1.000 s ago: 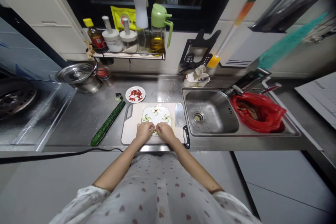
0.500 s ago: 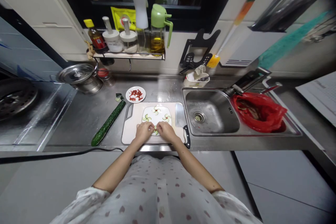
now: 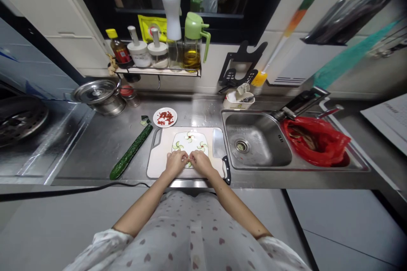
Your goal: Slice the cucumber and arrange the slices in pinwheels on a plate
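The left hand [image 3: 177, 161] and right hand [image 3: 200, 162] meet, curled, over the near part of the plate [image 3: 190, 148] on the cutting board [image 3: 155, 164]; whether they pinch anything, I cannot tell. The step appears to be arranging green slices [image 3: 178, 146]; the next move calls for a light, precise touch.

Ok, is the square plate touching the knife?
Apart. In the head view, a strip of cutting board shows between the right edge of the square plate and the knife.
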`<state>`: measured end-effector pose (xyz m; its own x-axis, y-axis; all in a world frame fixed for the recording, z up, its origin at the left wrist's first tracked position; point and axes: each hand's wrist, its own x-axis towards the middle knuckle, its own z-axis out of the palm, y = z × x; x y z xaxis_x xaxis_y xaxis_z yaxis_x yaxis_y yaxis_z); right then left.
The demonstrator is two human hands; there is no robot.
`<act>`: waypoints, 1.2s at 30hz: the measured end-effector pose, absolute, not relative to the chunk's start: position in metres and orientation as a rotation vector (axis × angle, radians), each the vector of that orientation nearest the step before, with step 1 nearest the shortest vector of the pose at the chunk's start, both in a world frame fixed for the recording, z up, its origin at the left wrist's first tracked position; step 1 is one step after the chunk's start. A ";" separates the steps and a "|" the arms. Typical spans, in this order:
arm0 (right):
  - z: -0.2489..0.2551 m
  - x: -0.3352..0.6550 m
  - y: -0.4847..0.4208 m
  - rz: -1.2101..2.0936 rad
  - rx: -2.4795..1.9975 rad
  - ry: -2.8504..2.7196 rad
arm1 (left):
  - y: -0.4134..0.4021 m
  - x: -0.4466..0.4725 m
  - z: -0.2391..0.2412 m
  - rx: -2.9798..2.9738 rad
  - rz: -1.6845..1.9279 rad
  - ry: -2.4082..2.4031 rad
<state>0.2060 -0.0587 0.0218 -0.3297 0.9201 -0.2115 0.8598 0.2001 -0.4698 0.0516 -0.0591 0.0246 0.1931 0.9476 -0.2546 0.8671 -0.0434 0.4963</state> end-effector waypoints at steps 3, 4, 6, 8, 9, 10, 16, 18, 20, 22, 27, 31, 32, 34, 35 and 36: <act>0.021 0.207 -0.059 0.777 -1.731 -2.362 | -0.058 0.052 0.024 1.913 0.201 1.687; 0.020 0.207 -0.059 0.772 -1.724 -2.364 | -0.058 0.051 0.024 1.901 0.209 1.685; 0.020 0.208 -0.060 0.759 -1.711 -2.353 | -0.057 0.050 0.026 1.875 0.235 1.680; 0.020 0.210 -0.060 0.741 -1.708 -2.323 | -0.054 0.048 0.028 1.850 0.281 1.681; 0.021 0.211 -0.060 0.734 -1.705 -2.302 | -0.053 0.046 0.029 1.837 0.310 1.685; 0.022 0.212 -0.060 0.731 -1.697 -2.279 | -0.050 0.044 0.030 1.823 0.339 1.692; 0.027 0.217 -0.061 0.743 -1.622 -2.133 | -0.019 0.025 0.034 1.664 0.544 1.832; 0.027 0.220 -0.062 0.740 -1.611 -2.093 | -0.005 0.017 0.037 1.600 0.616 1.893; 0.025 0.223 -0.063 0.739 -1.605 -2.061 | 0.011 0.008 0.040 1.519 0.698 1.964; 0.024 0.226 -0.063 0.737 -1.599 -2.035 | 0.027 0.002 0.042 1.435 0.792 2.041; 0.021 0.231 -0.064 0.752 -1.608 -1.980 | 0.059 -0.007 0.039 1.272 0.806 2.232; 0.019 0.234 -0.065 0.767 -1.616 -1.950 | 0.077 -0.011 0.032 1.211 0.685 2.323; 0.019 0.234 -0.065 0.767 -1.617 -1.947 | 0.081 -0.011 0.030 1.207 0.658 2.342; 0.018 0.235 -0.064 0.768 -1.614 -1.946 | 0.090 -0.012 0.028 1.219 0.608 2.379; 0.018 0.235 -0.064 0.769 -1.613 -1.946 | 0.094 -0.012 0.027 1.232 0.583 2.396; 0.018 0.235 -0.064 0.769 -1.615 -1.945 | 0.099 -0.012 0.027 1.246 0.559 2.412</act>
